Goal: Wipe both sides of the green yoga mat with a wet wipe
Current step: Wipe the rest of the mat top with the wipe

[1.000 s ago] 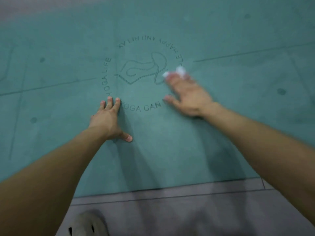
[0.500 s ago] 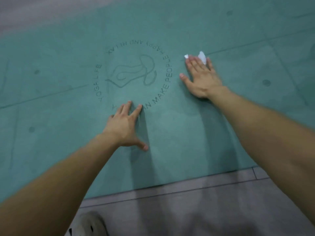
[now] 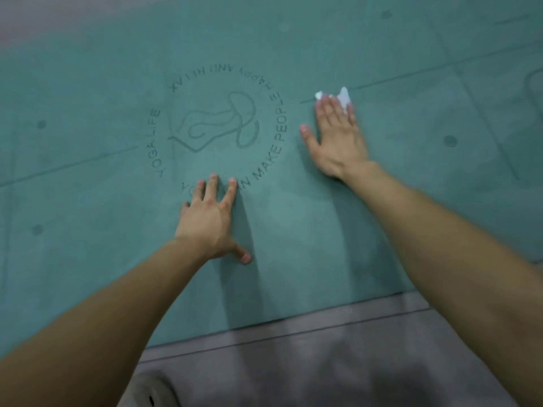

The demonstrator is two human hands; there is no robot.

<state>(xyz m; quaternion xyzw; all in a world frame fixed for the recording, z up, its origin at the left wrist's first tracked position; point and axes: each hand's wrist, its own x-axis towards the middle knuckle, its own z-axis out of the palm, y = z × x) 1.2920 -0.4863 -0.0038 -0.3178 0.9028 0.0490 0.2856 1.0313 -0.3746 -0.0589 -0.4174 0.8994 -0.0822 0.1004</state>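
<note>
Pressing left hand [image 3: 210, 221] flat on green yoga mat [image 3: 293, 230], fingers straight and spread, at near rim of printed circle logo [image 3: 217, 127]. Pinning white wet wipe [image 3: 343, 96] under straight fingers of right hand [image 3: 335, 136], just right of logo. Working on mat spread flat over grey floor [image 3: 323, 362].

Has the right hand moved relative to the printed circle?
Yes. The right hand slid rightward off the printed circle lettering and now lies beside it, pressing the wet wipe.
</note>
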